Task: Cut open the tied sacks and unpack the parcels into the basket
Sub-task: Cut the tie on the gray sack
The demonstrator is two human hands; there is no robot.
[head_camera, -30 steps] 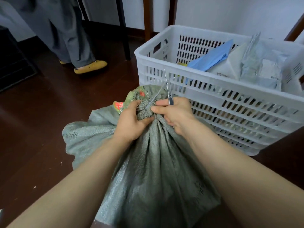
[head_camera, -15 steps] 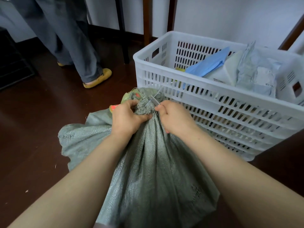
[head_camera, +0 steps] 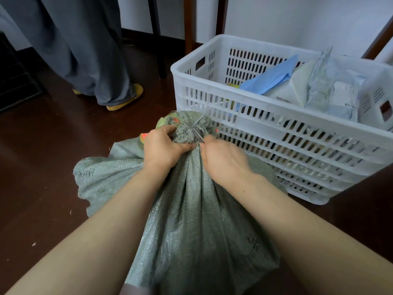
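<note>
Down on the dark floor, the grey-green sack stands bunched just beside the white basket, which holds a blue parcel and paler ones. The left hand grips the gathered neck just under the tie, fingers curled round it. The right hand pinches a slim metal blade, its tip at the tie. Someone in grey trousers stands well behind.

The person works bare-armed: the left forearm and the right forearm are both uncovered from the lower edge of view to the wrists, and the left hand and right hand are bare too. One small dark spot sits on the right forearm just behind the wrist.
</note>
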